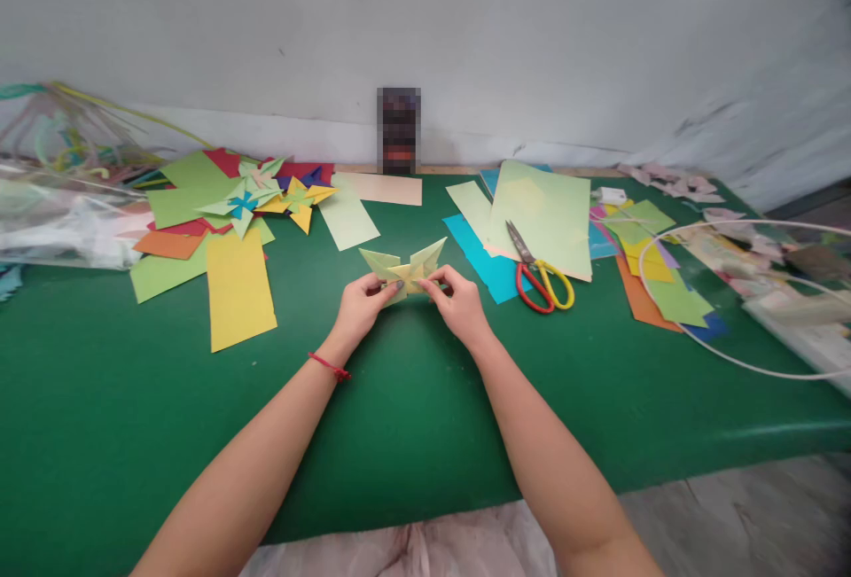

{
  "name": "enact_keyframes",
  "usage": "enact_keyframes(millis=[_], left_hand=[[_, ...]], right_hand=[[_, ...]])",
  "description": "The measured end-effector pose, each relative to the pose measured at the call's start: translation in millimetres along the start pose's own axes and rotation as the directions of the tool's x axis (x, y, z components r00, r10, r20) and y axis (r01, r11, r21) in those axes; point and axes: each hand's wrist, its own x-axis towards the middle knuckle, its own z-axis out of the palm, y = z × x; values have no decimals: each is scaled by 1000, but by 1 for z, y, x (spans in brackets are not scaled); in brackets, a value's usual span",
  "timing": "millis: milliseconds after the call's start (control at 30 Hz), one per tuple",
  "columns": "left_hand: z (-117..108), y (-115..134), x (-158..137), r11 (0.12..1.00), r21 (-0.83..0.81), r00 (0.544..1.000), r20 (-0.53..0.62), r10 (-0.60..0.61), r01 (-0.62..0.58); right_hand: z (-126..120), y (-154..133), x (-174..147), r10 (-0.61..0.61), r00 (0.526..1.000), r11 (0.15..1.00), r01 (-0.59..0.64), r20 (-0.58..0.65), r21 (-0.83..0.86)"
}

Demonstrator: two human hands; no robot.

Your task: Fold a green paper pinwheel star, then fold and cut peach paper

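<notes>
Between my two hands is a folded paper piece [407, 274], pale green with a yellowish middle and pointed flaps that rise at the upper left and upper right. My left hand [363, 304] pinches its left side between thumb and fingers. On the opposite side my right hand [453, 298] is closed on the paper's edge, fingertips near the middle. The fingers cover its lower corners. Scissors [532, 269] with one red and one yellow handle lie to the right of my right hand, blades partly over a pale green sheet [549, 205].
Folded paper flowers [299, 198] rest on coloured sheets at the left, near a yellow strip [240, 292]. Blue paper [488, 262] lies by the scissors. A white cable [655, 293] loops over paper pieces at the right. A blurred-out upright object [399, 129] stands against the wall.
</notes>
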Motion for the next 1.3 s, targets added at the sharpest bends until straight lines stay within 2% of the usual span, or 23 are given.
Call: enact_keyframes(millis=[200,433,767,1300], left_hand=[[0,0,0,1000,10,1000,-7,-14,14],[-1,0,2,1000,-8,999,-34,-25,25],[-3,-6,4,999,-3,999,-12,-48,48],[-2,-1,1,999,40,999,-11,-31,32]], right_hand=[[0,0,-1,-30,999,999,30,21,-34],[1,3,0,59,998,989,-61,22,133],[1,4,1,79,996,986,-85,49,141],[-2,0,0,82,992,984,-96,100,151]])
